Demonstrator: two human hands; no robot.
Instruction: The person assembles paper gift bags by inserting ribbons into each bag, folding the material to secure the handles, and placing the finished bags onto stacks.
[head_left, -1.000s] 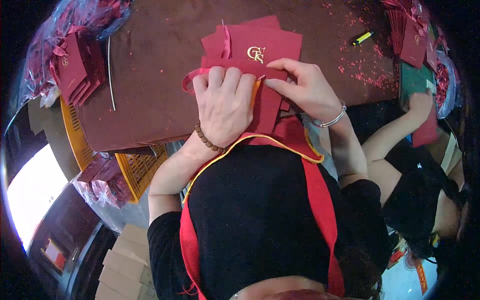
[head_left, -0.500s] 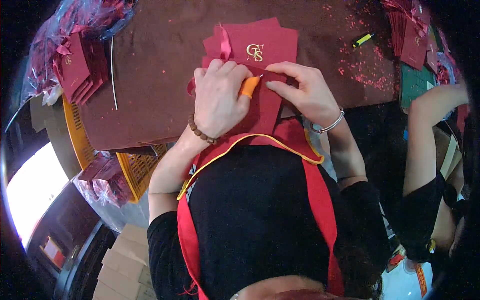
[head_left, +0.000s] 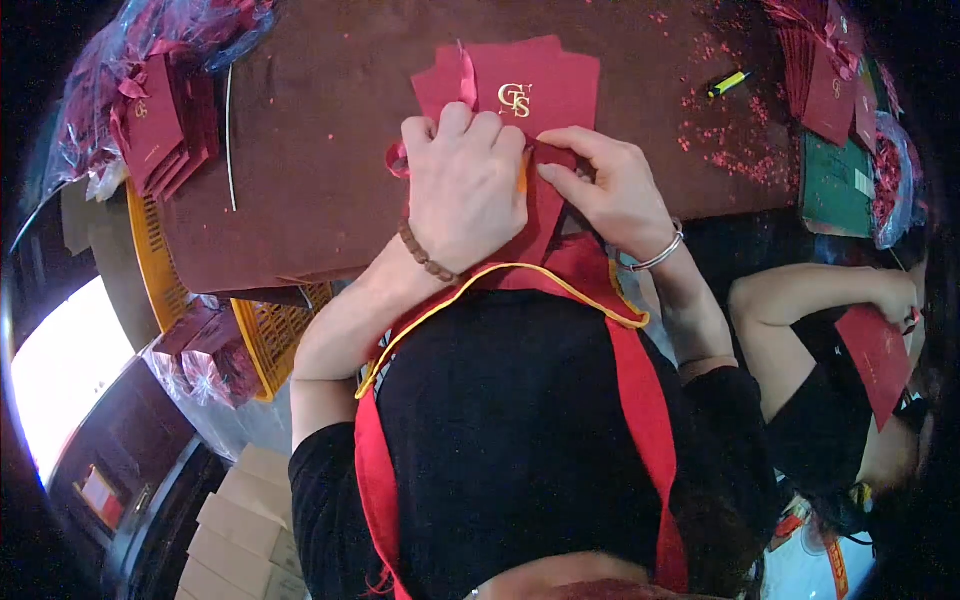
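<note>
My left hand (head_left: 466, 178) is closed over the left part of a flat dark red paper piece (head_left: 545, 205), which looks like a gift bag. A bit of something orange (head_left: 522, 172) shows beside its fingers; most of it is hidden. Thumb and forefinger of my right hand (head_left: 600, 180) pinch the upper right edge of the same red piece. Just beyond my hands lies a fanned pile of red bags (head_left: 560, 85) with a gold emblem. A pink-red ribbon (head_left: 467, 80) lies on that pile, and a ribbon loop (head_left: 397, 160) sticks out left of my hand.
A yellow-black cutter (head_left: 728, 83) lies among red scraps (head_left: 740, 150) on the brown tabletop (head_left: 300, 190). Bag stacks stand at far left (head_left: 155, 125) and far right (head_left: 830, 95). A yellow crate (head_left: 262, 340) sits below left. At right, a co-worker's arm (head_left: 810, 295) holds a red piece (head_left: 878, 360).
My left hand has turned and moved slightly right, covering most of the orange thing. My right hand barely moved. The co-worker's arm has drawn back from the stack with a red piece.
</note>
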